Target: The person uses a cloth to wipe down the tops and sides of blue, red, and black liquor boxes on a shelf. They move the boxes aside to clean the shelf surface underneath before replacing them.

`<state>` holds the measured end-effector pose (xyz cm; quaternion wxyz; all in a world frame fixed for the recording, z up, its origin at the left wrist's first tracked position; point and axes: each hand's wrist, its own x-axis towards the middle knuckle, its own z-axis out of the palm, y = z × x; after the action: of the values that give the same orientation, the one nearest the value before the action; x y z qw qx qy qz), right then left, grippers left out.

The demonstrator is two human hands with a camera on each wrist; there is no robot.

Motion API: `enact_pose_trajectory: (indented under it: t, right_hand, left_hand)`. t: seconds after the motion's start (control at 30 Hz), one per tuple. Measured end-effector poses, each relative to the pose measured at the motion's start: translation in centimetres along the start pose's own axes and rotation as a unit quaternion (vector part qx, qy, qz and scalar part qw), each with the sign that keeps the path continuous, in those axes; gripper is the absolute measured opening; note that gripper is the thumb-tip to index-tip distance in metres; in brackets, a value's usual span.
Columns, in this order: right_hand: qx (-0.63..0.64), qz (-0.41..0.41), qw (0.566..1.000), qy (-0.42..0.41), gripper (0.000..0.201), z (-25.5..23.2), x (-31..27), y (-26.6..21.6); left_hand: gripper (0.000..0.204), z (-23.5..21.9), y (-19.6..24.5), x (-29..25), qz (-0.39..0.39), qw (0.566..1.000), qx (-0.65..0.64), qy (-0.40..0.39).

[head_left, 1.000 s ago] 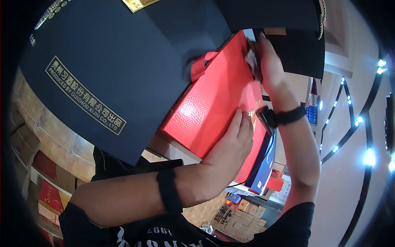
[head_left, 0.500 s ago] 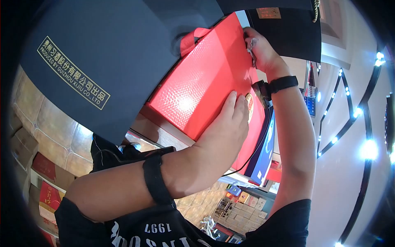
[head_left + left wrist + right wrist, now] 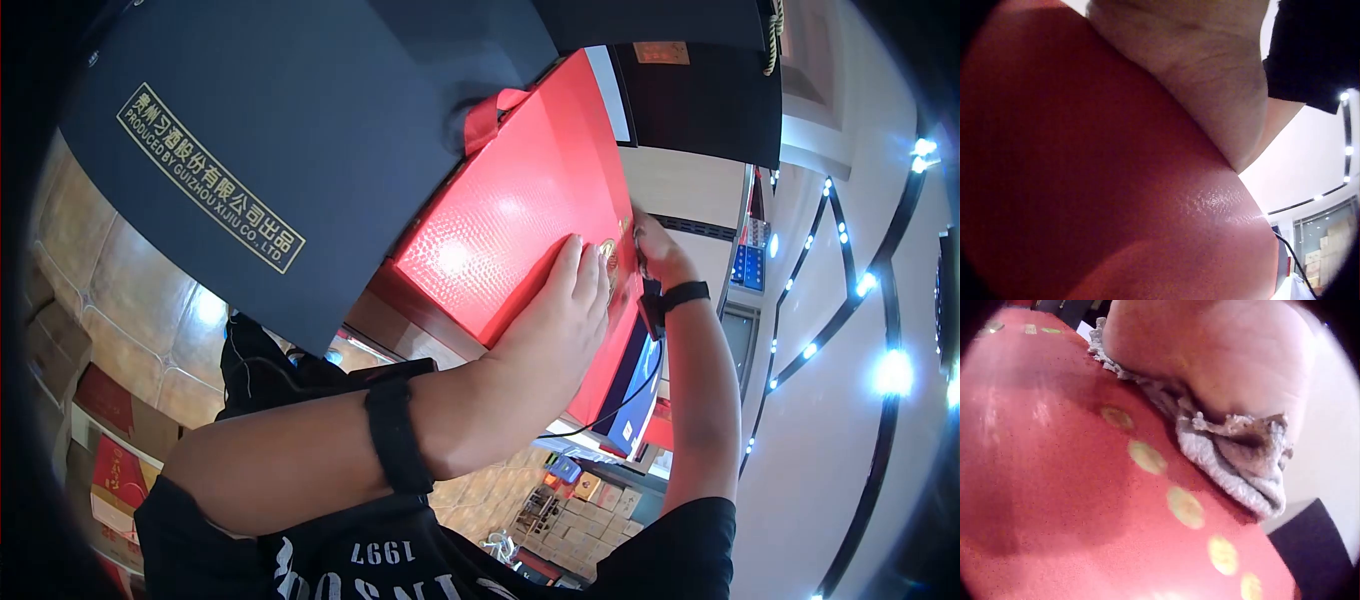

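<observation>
left hand (image 3: pixel 560 320) flat on red box (image 3: pixel 500 230), frame centre — right hand (image 3: pixel 655 250) pinching cloth (image 3: pixel 1235 456) against it.

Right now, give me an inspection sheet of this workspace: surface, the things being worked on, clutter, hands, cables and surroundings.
Surface: shelf edge under the box; little of it shows.
Job's things: red box, textured, with gold spots on one face; grey cloth lies against that face.
Clutter: large dark blue box with gold lettering beside the red one; black bag behind.
Hands: left hand rests flat on the red box; right hand grips the cloth and presses it on the box.
Cables: thin black cable hanging by the right wrist.
Surroundings: tiled wall, stacked cartons, ceiling light strips.
</observation>
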<state>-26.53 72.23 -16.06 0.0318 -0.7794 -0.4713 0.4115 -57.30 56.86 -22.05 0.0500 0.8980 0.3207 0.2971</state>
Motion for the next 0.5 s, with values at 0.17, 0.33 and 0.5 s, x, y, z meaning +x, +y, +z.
enact_pose_trajectory:
  t: [0.17,0.33,0.5]
  right_hand:
    - [-0.069,0.149,0.986,0.022,0.049,-6.4,1.4,7.4]
    - [-0.019,0.144,0.985,0.089,0.064,-4.5,0.3,6.7]
    - [-0.218,0.138,0.963,0.074,0.068,-4.3,-3.6,5.1]
  left_hand:
    - [0.067,-0.6,-0.3,0.2,0.03,0.999,0.021,-0.036]
    - [0.066,-0.1,0.1,0.2,0.008,1.0,0.011,-0.001]
    - [0.069,-0.4,-0.3,0.1,0.008,1.0,0.015,-0.018]
